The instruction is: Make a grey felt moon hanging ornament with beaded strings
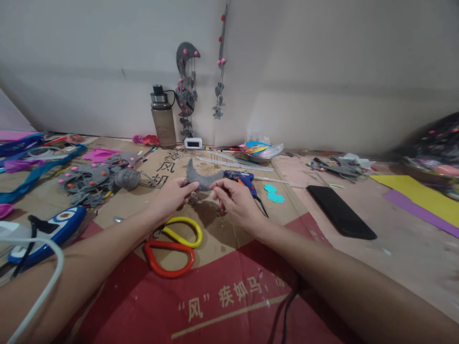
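Observation:
A grey felt crescent is held up over the cardboard, its left tip pointing upward. My left hand pinches its left side between thumb and fingers. At its lower right edge, my right hand has its fingers closed together on the felt. Just behind the right hand lies a blue hot glue gun, partly hidden by the hand. Scissors with one red and one yellow handle rest below the left hand; their blades are mostly hidden under the forearm.
Grey felt pieces with pompoms are heaped at left, near a blue-and-white object. A phone and teal scraps lie at right. A bottle stands behind. A white cable crosses the lower left.

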### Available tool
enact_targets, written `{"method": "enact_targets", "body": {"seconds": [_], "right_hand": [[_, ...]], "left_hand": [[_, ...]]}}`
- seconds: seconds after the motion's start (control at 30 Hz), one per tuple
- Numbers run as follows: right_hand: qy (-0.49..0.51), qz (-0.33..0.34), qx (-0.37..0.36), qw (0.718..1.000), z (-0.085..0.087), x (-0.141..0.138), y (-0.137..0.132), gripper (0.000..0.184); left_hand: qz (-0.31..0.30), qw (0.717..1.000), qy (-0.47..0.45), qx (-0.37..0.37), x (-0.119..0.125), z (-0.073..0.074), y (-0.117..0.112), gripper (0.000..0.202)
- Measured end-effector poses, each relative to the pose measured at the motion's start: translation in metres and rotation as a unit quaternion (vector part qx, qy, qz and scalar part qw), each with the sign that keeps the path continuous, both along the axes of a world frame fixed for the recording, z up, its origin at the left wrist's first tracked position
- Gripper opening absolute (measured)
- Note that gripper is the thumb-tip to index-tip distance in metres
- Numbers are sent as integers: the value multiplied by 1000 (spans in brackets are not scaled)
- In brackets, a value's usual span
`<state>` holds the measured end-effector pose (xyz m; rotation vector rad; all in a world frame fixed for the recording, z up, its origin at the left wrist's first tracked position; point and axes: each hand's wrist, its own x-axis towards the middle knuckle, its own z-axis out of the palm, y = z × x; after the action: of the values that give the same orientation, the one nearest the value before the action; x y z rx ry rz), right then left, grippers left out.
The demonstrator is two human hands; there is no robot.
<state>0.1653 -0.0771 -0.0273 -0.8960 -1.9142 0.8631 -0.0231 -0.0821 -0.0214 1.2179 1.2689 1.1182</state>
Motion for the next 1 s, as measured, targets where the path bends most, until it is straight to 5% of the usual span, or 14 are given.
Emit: {"method": "enact_targets", "body": {"seconds": [0.23, 0.43, 0.53, 0.63, 0.9, 1.0], "right_hand": [[-117, 60, 135, 982, 19, -10, -34, 14], [-98, -96, 195, 971, 31, -10, -21, 20], [-138, -149, 178, 963, 34, -11, -7, 28], [-161, -147, 155, 964, 34, -13, 0, 15], [19, -177, 112, 978, 35, -8, 3, 17], [9, -167, 110, 980, 36, -8, 2, 18]], "left_hand": [[-6, 998, 28, 63, -2, 9, -2, 23], [-51, 988, 112, 96, -6, 18, -6, 23], [-81, 981, 144, 102, -4, 21, -9, 27], [-105, 976, 159, 105, -2, 24, -14, 25], [-90, 990, 86, 70, 0, 22, -13, 17], [-99, 990, 71, 65, -2, 19, -10, 20]]}}
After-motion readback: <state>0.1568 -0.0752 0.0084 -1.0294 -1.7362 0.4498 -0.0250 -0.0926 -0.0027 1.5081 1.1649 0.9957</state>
